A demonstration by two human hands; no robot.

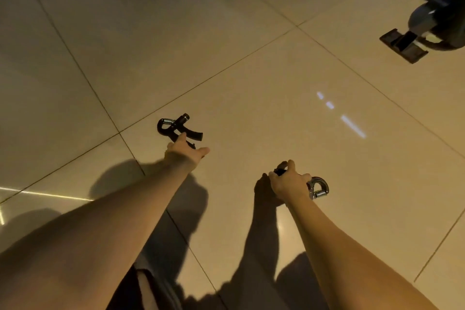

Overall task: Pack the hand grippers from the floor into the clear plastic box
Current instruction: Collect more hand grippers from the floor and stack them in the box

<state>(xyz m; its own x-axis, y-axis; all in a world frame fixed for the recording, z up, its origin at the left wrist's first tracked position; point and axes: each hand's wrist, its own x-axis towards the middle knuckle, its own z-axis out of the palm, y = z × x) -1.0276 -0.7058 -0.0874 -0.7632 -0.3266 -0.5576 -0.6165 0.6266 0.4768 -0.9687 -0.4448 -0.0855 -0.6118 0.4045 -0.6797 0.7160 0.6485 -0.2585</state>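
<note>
A black hand gripper (176, 127) with a metal spring lies on the beige tiled floor near a tile joint. My left hand (185, 152) reaches over its near handle with fingers spread, touching or just above it; a grip is not visible. My right hand (289, 181) is closed around the handles of a second hand gripper (318, 187), whose curved end and silver spring stick out to the right of my fist. The clear plastic box is out of view.
Glossy floor tiles (251, 70) stretch all around, with light reflections at the centre right. A dark machine base with a flat black foot (405, 45) stands at the top right. My legs and shadows fill the bottom of the view.
</note>
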